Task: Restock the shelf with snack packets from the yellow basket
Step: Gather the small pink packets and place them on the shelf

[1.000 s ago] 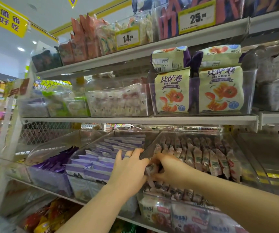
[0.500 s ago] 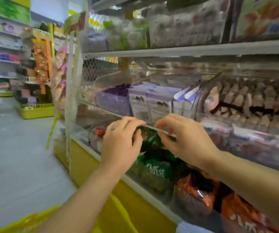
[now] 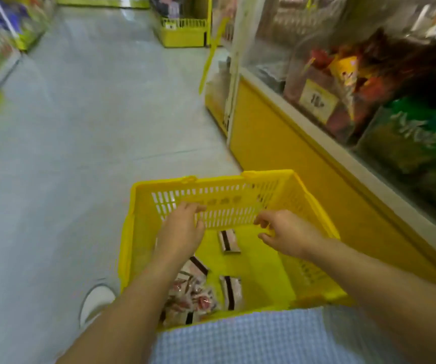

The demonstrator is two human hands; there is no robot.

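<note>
Head cam, tipped down at the yellow basket point(image 3: 129, 248) sitting on the floor point(image 3: 80, 127), right beside the yellow base of the shelf point(image 3: 290, 143). Both hands over the basket's open top, well apart from each other: left hand point(image 3: 182, 232) with fingers fairly straight and spread, right hand point(image 3: 287, 235) with fingers loosely curled, both empty. Can't tell whether the left fingertips are touching the far wall or just hanging in front of it, too blurry.

Down in the basket: one small snack packet point(image 3: 228, 241) lying flat by itself near the far end, another single packet point(image 3: 231, 291) closer in, and a jumbled pile of packets point(image 3: 190, 295) on the near left side, pinkish-white with dark stripes. Plenty of bare yellow bottom showing, so probably running low.

Handling guess: thin film wrappers, so light, soft, a bit crinkly and slick. Nothing fragile-looking outside, but probably crushable inside, so no hard squeezing. Would pinch a single one by its long edges, or scoop a handful off the pile with both hands, weight being no issue. Likely to lose a few sliders out of a big grab, though.

Off to the right on the bottom shelf level: red and orange bags point(image 3: 343, 74), then green bags point(image 3: 400, 137) next along. Second yellow basket point(image 3: 182, 32) way down the aisle.
</note>
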